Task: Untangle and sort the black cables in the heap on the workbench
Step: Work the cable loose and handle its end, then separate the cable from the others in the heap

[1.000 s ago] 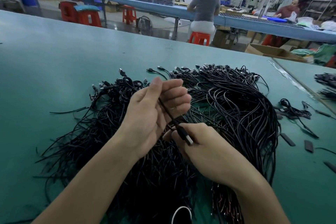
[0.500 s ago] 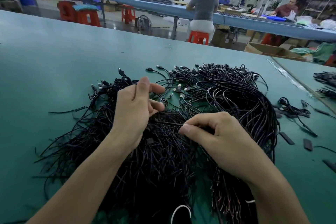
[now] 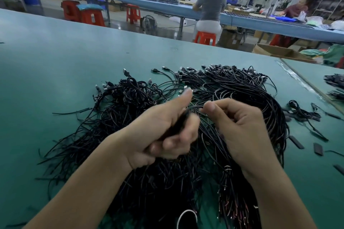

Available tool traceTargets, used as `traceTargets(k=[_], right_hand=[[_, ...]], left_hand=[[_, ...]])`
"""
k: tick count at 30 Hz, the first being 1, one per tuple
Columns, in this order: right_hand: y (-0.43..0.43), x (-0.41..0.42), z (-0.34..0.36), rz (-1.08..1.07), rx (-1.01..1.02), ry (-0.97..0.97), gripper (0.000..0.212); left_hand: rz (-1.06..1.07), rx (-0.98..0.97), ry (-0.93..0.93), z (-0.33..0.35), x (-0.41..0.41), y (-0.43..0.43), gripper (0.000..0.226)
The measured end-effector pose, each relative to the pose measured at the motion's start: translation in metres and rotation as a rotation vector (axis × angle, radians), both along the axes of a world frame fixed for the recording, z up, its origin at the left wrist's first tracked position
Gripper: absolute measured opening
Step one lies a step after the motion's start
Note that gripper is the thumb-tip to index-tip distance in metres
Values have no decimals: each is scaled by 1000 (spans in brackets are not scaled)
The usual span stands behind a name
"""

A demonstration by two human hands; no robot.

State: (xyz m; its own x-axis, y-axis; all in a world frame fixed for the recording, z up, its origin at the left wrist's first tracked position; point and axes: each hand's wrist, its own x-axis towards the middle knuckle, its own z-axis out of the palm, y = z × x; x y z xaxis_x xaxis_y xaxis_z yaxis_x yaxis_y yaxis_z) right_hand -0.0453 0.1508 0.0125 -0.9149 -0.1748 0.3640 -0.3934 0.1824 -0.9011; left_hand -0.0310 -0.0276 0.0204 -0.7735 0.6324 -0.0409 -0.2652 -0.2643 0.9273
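**Both hands on one cable above the heap**

The heap of black cables [image 3: 247, 95] lies spread across the green tabletop [image 3: 55, 65], plug ends mostly at the far side and loose tails fanning toward the near edge. Both hands are raised just over its middle. The left hand [image 3: 163, 132] is blurred; its fingers are curled round a dark cable [image 3: 195, 107] and its thumb sticks straight up. The right hand [image 3: 242, 128] pinches the same cable between thumb and forefinger, just beside the left thumb, with its other fingers curled. A small separate bundle [image 3: 301, 112] lies on the tabletop to the right of the heap, apart from it.
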Motion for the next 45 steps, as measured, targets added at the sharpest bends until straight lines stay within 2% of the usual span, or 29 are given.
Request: traceTargets(k=[3,7,9,12,14,16,18,21,25,27,28,31,35,37,39,41,43,45], right_hand=[[-7,1,-7,77,214,-113,26],[-17,8,-3,223,426,-102,25],[-18,10,-1,226,484,-75,25],[-15,12,2,232,539,-97,21],[-14,15,4,240,586,-78,21],[-11,16,7,218,579,-18,21],[-7,17,13,219,534,8,22],[-3,19,18,278,429,4,24],[1,14,15,59,321,112,20],[1,13,15,46,228,110,23],[0,12,14,72,160,92,26],[-5,10,9,134,25,46,34],[-8,7,1,50,200,-5,35],[-10,6,-4,60,318,-64,28],[-15,8,-7,116,410,-99,22],[-20,13,-8,214,470,-116,18],[-21,15,-7,289,525,-135,15],[-17,15,-3,273,539,-124,14]], left_hand=[[162,220,-13,2,-5,-1,52],[531,355,-16,-3,-12,1,57],[616,329,70,-9,-16,4,55],[703,30,363,-20,-16,12,48],[726,-247,551,-25,-13,17,43],[690,-533,664,-24,-10,19,41],[616,-698,632,-22,-8,19,56],[449,-717,441,-14,-4,18,73],[294,-869,381,-10,-2,6,90],[166,-805,325,-7,-2,-2,88],[103,-699,285,-6,-1,-4,86],[-51,-137,141,-4,-1,-8,70],[-84,479,-28,4,-5,-18,55],[41,656,-72,9,-8,-21,51],[370,615,-62,7,-11,-18,54],[612,481,28,-1,-15,-12,52],[743,231,197,-10,-20,-7,44],[851,-144,369,-18,-22,-6,39]])
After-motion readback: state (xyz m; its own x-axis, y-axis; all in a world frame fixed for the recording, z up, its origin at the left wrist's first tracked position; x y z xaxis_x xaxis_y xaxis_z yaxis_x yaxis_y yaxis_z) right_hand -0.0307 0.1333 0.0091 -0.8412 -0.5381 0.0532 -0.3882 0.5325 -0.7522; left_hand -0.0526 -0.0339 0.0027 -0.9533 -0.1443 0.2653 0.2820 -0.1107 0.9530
